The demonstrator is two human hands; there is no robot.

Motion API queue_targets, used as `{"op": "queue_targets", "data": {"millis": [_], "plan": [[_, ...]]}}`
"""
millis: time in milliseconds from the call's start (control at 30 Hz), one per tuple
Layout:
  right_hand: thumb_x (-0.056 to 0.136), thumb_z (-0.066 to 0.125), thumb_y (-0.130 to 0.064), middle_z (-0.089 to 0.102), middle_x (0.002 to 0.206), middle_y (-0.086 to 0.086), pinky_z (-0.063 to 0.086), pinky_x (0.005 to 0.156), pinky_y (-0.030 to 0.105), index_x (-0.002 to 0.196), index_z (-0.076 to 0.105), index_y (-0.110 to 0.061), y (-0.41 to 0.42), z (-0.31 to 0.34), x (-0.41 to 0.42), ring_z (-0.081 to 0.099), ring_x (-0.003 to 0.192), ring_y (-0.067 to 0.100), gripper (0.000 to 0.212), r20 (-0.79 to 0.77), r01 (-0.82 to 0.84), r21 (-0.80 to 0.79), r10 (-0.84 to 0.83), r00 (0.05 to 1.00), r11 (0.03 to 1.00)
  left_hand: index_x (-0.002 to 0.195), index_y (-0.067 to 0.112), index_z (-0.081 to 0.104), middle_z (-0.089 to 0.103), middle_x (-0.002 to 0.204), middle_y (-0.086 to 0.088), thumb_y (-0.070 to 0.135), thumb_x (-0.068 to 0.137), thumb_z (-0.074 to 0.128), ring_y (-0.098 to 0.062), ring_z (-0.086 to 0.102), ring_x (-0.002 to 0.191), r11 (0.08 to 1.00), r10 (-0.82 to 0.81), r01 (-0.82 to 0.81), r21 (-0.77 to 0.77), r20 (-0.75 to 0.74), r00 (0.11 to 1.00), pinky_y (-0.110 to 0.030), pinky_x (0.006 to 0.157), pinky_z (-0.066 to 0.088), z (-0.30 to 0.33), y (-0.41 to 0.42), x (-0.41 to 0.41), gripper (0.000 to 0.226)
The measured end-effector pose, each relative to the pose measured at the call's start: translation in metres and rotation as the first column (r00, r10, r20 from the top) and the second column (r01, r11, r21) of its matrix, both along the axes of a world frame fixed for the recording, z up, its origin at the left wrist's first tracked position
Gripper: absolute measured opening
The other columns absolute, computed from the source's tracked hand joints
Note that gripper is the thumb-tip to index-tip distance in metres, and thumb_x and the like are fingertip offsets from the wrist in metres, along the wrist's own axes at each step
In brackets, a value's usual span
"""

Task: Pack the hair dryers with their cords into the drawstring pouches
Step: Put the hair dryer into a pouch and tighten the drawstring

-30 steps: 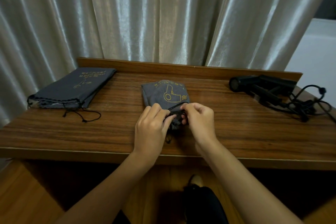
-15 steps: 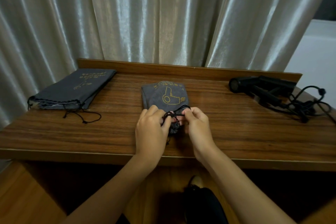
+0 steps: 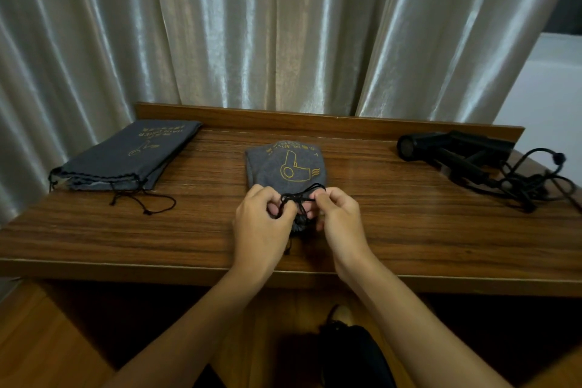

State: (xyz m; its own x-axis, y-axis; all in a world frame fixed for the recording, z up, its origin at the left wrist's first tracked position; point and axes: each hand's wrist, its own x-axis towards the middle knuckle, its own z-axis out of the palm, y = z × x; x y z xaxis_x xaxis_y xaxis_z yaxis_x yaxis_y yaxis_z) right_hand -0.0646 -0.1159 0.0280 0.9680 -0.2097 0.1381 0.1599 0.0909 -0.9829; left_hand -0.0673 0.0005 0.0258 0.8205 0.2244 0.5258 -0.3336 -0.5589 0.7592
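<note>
A bulging grey pouch (image 3: 283, 164) with a gold hair-dryer print lies in the middle of the wooden table (image 3: 393, 230), its gathered mouth towards me. My left hand (image 3: 259, 227) and my right hand (image 3: 341, 217) both pinch its black drawstring (image 3: 297, 198), looped between my fingertips just above the mouth. A flat grey pouch (image 3: 132, 156) lies at the left, its drawstring trailing loose on the wood. A black hair dryer (image 3: 453, 149) rests at the far right with its tangled black cord (image 3: 532, 186) beside it.
Pale curtains (image 3: 252, 28) hang right behind the table's raised back ledge (image 3: 315, 121). The table's front edge runs under my wrists. My dark-clothed knee (image 3: 356, 353) and the wooden floor show below.
My hands have shifted a little apart and the drawstring loops between my fingers have been reworked. The pouches, hair dryer and cord have not moved.
</note>
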Motion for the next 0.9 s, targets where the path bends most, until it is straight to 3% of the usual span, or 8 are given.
{"op": "queue_targets", "data": {"millis": [133, 233, 333, 433, 533, 633, 733, 900], "plan": [[0.101, 0.047, -0.011, 0.065, 0.065, -0.007, 0.040, 0.050, 0.009, 0.080, 0.061, -0.015, -0.003, -0.004, 0.000, 0.055, 0.055, -0.003, 0.026, -0.002, 0.000, -0.020, 0.000, 1.000, 1.000, 0.077, 0.000, 0.070, 0.048, 0.084, -0.004, 0.011, 0.085, 0.070, -0.013, 0.049, 0.072, 0.955, -0.242, 0.191, -0.228, -0.220, 0.945, -0.023, 0.068, 0.042, 0.007, -0.002, 0.000, 0.014], [0.101, 0.047, -0.011, 0.066, 0.065, -0.006, 0.040, 0.049, 0.009, 0.080, 0.061, -0.015, -0.004, -0.006, 0.001, 0.056, 0.055, -0.003, 0.026, -0.009, 0.002, -0.019, -0.002, 1.000, 1.000, 0.083, 0.009, 0.073, 0.058, 0.091, 0.002, 0.010, 0.091, 0.064, -0.001, 0.058, 0.074, 0.892, -0.377, 0.256, -0.372, -0.301, 0.876, -0.006, 0.059, 0.042, 0.012, 0.002, -0.002, 0.012], [0.102, 0.047, -0.012, 0.066, 0.066, -0.005, 0.041, 0.050, 0.010, 0.082, 0.062, -0.015, -0.006, -0.008, 0.001, 0.057, 0.056, -0.002, 0.025, -0.021, -0.003, -0.007, 0.003, 1.000, 1.000, 0.079, 0.015, 0.074, 0.069, 0.070, 0.016, 0.004, 0.092, 0.059, 0.015, 0.059, 0.062, 0.836, -0.467, 0.308, -0.454, -0.297, 0.833, -0.001, 0.051, 0.038, 0.015, 0.007, -0.005, 0.023], [0.102, 0.046, -0.012, 0.066, 0.064, -0.008, 0.040, 0.050, 0.009, 0.082, 0.061, -0.016, -0.006, -0.009, 0.001, 0.056, 0.056, -0.002, 0.025, -0.025, -0.005, -0.007, 0.005, 1.000, 1.000, 0.078, 0.015, 0.073, 0.066, 0.059, 0.014, 0.001, 0.088, 0.058, 0.006, 0.057, 0.053, 0.831, -0.461, 0.252, -0.496, -0.361, 0.811, -0.010, 0.050, 0.040, 0.018, 0.008, -0.004, 0.023], [0.102, 0.047, -0.014, 0.066, 0.063, -0.008, 0.040, 0.049, 0.009, 0.081, 0.061, -0.017, -0.006, -0.010, 0.000, 0.054, 0.055, -0.002, 0.025, -0.029, -0.003, 0.000, 0.003, 1.000, 1.000, 0.090, 0.004, 0.070, 0.055, 0.066, 0.001, 0.014, 0.087, 0.059, -0.009, 0.044, 0.053, 0.758, -0.415, 0.050, -0.650, -0.422, 0.806, -0.022, 0.052, 0.036, 0.018, 0.007, 0.003, 0.016], [0.102, 0.047, -0.016, 0.067, 0.066, -0.006, 0.041, 0.050, 0.010, 0.081, 0.062, -0.018, -0.007, -0.011, -0.001, 0.056, 0.057, -0.001, 0.025, -0.042, -0.005, -0.024, 0.004, 0.999, 1.000, 0.089, 0.008, 0.076, 0.050, 0.064, 0.007, 0.030, 0.089, 0.063, -0.007, 0.040, 0.053, 0.684, -0.439, -0.001, -0.730, -0.413, 0.798, -0.021, 0.050, 0.037, 0.018, 0.008, 0.004, 0.026], [0.102, 0.048, -0.016, 0.067, 0.068, -0.004, 0.041, 0.051, 0.010, 0.081, 0.061, -0.017, -0.007, -0.010, -0.004, 0.056, 0.058, 0.000, 0.025, -0.042, -0.006, -0.028, 0.005, 0.999, 1.000, 0.081, 0.016, 0.075, 0.047, 0.066, 0.008, 0.028, 0.090, 0.066, -0.005, 0.038, 0.054, 0.649, -0.466, -0.011, -0.761, -0.408, 0.785, -0.020, 0.052, 0.035, 0.020, 0.006, 0.001, 0.018], [0.102, 0.049, -0.015, 0.061, 0.070, -0.003, 0.039, 0.053, 0.016, 0.083, 0.064, -0.015, -0.014, -0.004, -0.010, 0.051, 0.059, 0.004, 0.024, -0.063, 0.023, 0.060, -0.019, 0.998, 0.998, 0.072, 0.019, 0.053, 0.041, 0.067, 0.003, 0.026, 0.093, 0.051, -0.011, 0.033, 0.057, 0.306, -0.647, -0.135, -0.942, -0.310, 0.697, -0.024, 0.056, 0.028, 0.031, 0.023, 0.004, 0.022]]}}
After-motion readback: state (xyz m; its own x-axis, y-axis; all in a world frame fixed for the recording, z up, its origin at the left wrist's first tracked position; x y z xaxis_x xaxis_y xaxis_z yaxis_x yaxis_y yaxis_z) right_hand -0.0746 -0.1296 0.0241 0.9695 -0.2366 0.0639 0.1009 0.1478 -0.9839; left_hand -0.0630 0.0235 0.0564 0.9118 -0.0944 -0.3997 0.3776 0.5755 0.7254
